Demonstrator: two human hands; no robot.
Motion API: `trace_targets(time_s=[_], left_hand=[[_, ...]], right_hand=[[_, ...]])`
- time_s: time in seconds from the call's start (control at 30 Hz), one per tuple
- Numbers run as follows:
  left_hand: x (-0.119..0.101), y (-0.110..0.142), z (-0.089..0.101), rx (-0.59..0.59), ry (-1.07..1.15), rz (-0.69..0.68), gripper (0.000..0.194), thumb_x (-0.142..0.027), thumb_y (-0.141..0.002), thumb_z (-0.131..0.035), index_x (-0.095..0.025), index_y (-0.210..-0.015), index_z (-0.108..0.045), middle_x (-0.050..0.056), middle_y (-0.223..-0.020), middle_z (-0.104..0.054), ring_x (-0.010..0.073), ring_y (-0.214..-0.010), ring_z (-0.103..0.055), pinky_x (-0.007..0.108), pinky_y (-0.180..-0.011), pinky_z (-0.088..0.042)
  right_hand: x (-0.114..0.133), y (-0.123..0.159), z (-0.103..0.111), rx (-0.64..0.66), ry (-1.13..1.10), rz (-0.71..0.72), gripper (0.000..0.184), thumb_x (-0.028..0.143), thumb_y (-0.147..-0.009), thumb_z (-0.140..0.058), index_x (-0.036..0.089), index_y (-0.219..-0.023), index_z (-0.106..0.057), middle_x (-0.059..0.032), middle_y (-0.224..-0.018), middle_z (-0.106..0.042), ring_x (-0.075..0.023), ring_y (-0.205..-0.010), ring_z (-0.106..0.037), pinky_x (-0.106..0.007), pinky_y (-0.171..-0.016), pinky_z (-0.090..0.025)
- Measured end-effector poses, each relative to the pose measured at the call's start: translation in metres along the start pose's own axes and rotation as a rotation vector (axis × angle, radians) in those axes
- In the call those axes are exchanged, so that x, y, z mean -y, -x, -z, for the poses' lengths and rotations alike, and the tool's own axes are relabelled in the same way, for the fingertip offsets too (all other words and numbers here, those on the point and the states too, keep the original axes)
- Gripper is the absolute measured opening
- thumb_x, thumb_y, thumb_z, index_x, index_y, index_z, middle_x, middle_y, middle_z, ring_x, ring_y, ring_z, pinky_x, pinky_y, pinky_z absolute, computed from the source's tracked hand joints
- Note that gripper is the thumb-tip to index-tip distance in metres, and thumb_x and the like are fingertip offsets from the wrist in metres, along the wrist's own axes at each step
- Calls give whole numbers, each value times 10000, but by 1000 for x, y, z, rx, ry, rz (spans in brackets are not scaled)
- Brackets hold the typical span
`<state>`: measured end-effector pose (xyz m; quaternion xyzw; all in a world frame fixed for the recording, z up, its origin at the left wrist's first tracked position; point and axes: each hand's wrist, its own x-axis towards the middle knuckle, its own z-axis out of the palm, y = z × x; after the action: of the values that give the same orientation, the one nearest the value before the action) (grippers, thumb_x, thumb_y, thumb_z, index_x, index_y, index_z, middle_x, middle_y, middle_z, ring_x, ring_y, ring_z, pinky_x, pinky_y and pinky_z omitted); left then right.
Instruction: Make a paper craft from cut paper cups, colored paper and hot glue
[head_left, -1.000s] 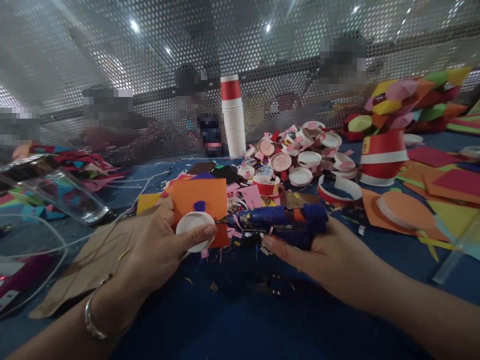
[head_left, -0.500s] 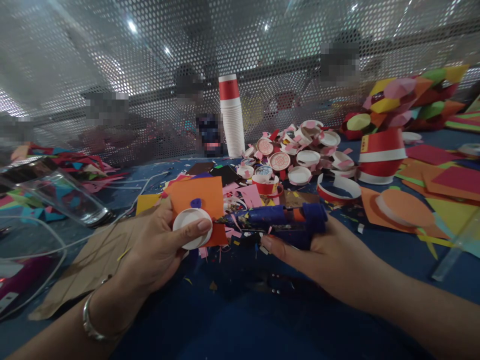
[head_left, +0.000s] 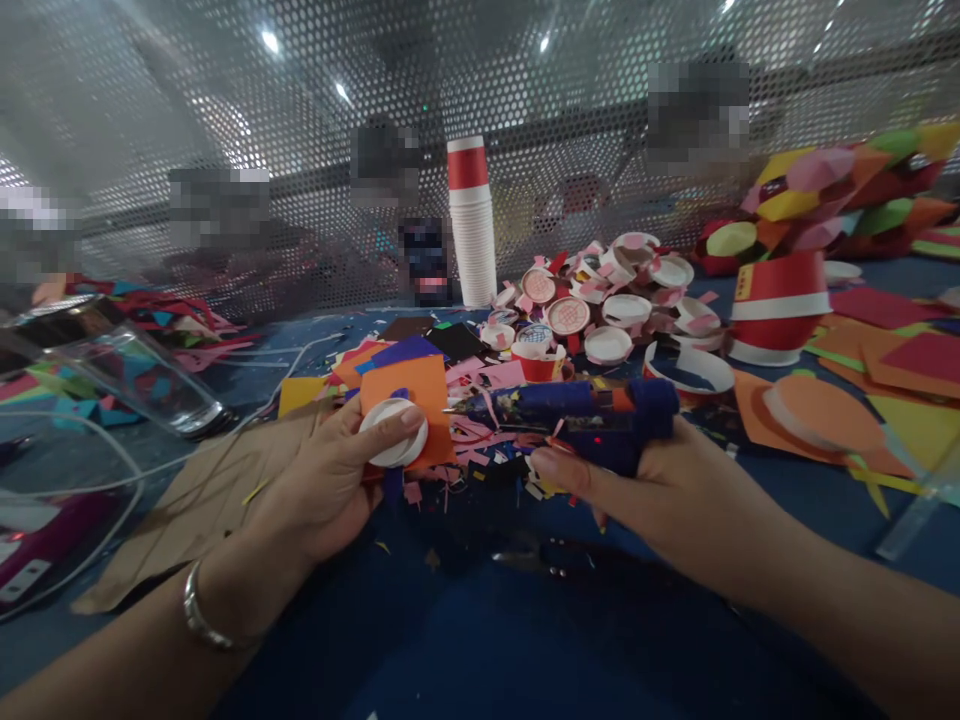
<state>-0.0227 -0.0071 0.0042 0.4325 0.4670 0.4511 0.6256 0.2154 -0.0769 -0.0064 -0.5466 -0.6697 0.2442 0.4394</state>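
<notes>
My left hand (head_left: 334,475) pinches a white paper cup bottom (head_left: 390,450) against a piece of orange paper (head_left: 409,375), thumb on top of the white disc. A bit of dark blue paper shows at the disc's upper edge. In my right hand (head_left: 622,490) is a blue hot glue gun (head_left: 562,410), its fingers wrapped round the handle. The gun points left, its metal nozzle just right of the orange paper's edge; I cannot tell whether it touches. A small red light shows on the gun.
Behind stand a tall stack of paper cups (head_left: 472,230) and a heap of cut cup bottoms (head_left: 607,310). A red cup piece (head_left: 780,305) is at right. Small scissors (head_left: 532,557) lie in front. A glass jar (head_left: 142,370), white cable (head_left: 135,410) and brown cardboard (head_left: 202,500) are at left.
The glue gun's nozzle has drawn back from the white disc's edge to the right side of the orange paper. Both hands keep their hold, and the view has shifted slightly.
</notes>
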Motion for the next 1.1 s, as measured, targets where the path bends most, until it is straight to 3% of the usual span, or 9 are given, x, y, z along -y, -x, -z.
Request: trace_targets(time_s=[0.13, 0.27, 0.37, 0.57, 0.67, 0.83, 1.1], left_hand=[[1, -2, -1, -74, 33, 23, 245, -151, -745, -885, -170, -943, -743, 36, -880, -787, 149, -684, -730, 198, -565, -606], [2, -3, 1, -101, 52, 58, 157, -205, -769, -884, -181, -855, -755, 29, -842, -786, 142, -676, -724, 189, -549, -584], [4, -3, 3, -44, 51, 87, 109, -245, -810, -846, -182, -849, -767, 53, -865, -800, 156, -662, -719, 212, -527, -573], [2, -2, 0, 17, 42, 57, 84, -164, -834, -806, -131, -908, -784, 105, -955, -825, 184, -739, -752, 230, -595, -609], [0, -1, -3, -33, 69, 57, 40, -156, -893, -754, -123, -889, -777, 98, -946, -825, 167, -739, -747, 211, -601, -606], [-1, -2, -3, -76, 81, 81, 205, -194, -1018, -596, -107, -947, -768, 126, -989, -824, 186, -758, -761, 237, -594, -613], [-2, -5, -2, -79, 104, 90, 194, -193, -1016, -604, -114, -926, -757, 111, -959, -825, 178, -726, -761, 226, -557, -587]], right_hand=[[1, -1, 1, 104, -50, -70, 544, 434, -938, -638, 269, -434, -516, 12, -435, -470, -195, -565, -613, -308, -609, -569], [-5, 1, 0, 91, -31, -173, 580, 590, -917, -628, 241, -457, -572, -39, -595, -612, -192, -576, -605, -308, -535, -513], [-10, 3, -1, 86, -28, -222, 619, 684, -885, -622, 226, -470, -590, -67, -692, -653, -215, -666, -630, -329, -595, -507], [-15, 3, -3, 63, -59, -302, 679, 816, -797, -634, 216, -479, -626, -104, -878, -695, -265, -863, -666, -381, -775, -503], [-15, 4, -3, 81, -32, -297, 676, 807, -823, -618, 217, -494, -638, -96, -848, -690, -251, -824, -658, -378, -767, -496], [-14, 4, -1, 96, 13, -246, 662, 773, -856, -608, 221, -493, -645, -84, -746, -686, -245, -752, -664, -362, -702, -522], [-12, 3, -3, 110, 67, -167, 600, 657, -915, -591, 247, -477, -604, -51, -597, -660, -195, -552, -617, -315, -512, -499]])
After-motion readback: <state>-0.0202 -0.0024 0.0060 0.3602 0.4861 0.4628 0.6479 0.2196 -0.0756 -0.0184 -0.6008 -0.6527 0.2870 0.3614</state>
